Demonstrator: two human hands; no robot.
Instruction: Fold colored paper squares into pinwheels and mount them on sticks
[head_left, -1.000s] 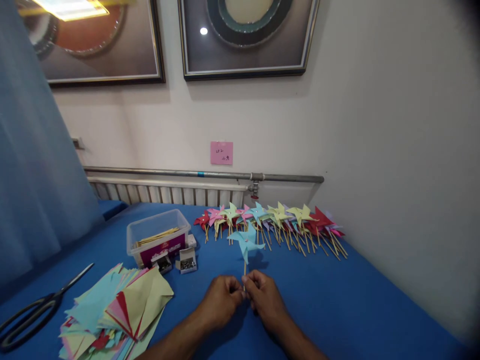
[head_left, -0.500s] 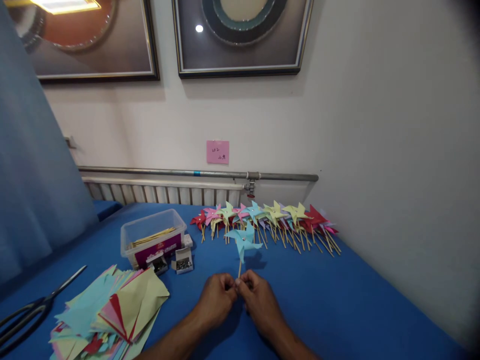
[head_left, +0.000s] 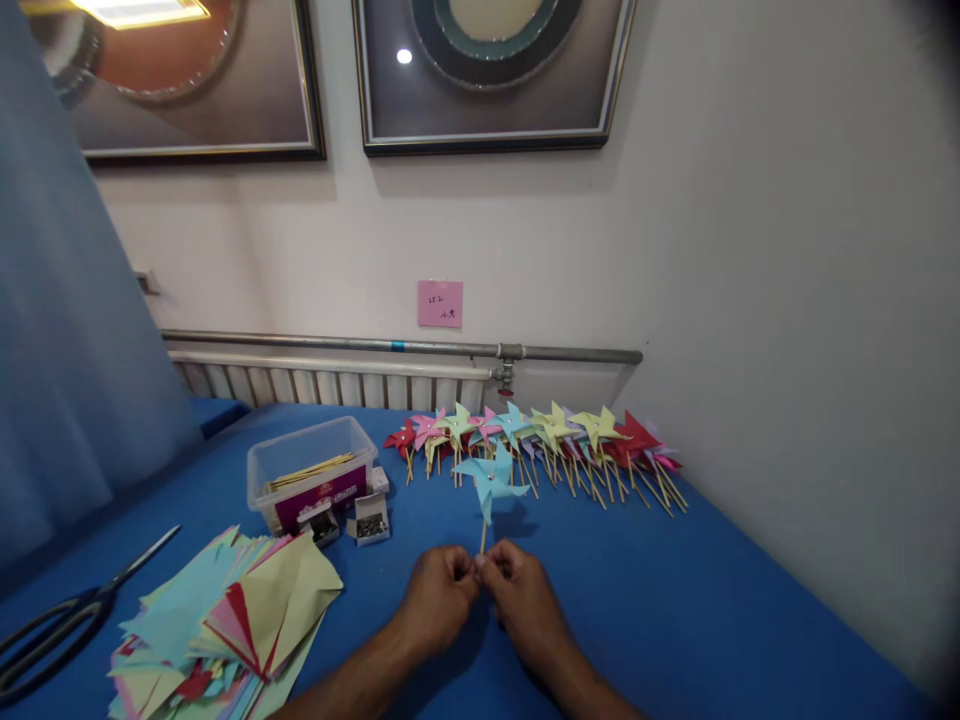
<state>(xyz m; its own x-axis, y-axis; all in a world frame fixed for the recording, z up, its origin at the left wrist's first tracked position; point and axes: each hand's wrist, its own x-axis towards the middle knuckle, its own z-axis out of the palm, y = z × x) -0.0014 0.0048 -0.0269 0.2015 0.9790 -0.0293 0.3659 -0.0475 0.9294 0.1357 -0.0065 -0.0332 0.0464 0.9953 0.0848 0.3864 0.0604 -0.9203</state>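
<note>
both my hands meet low in the middle of the view. left hand (head_left: 439,600) and right hand (head_left: 525,600) pinch the bottom of the light blue pinwheel (head_left: 491,482) stick, fingertips closed tight on it. over the last second almost nothing shifts: hands sit in the same spot on the blue table (head_left: 712,620), pinwheel head wobbles slightly and stays up. i read it as fiddling or rolling the stick, not putting it down. stick long axis runs 6 to 12 o'clock, nearly upright, head on top facing me, blades flat toward the camera. finished pinwheel row (head_left: 540,445) lies at 12 to 1 o'clock by the wall. clear plastic box (head_left: 311,470) at 10 o'clock, paper stack (head_left: 232,620) at 8, scissors (head_left: 67,620) at 9.
</note>
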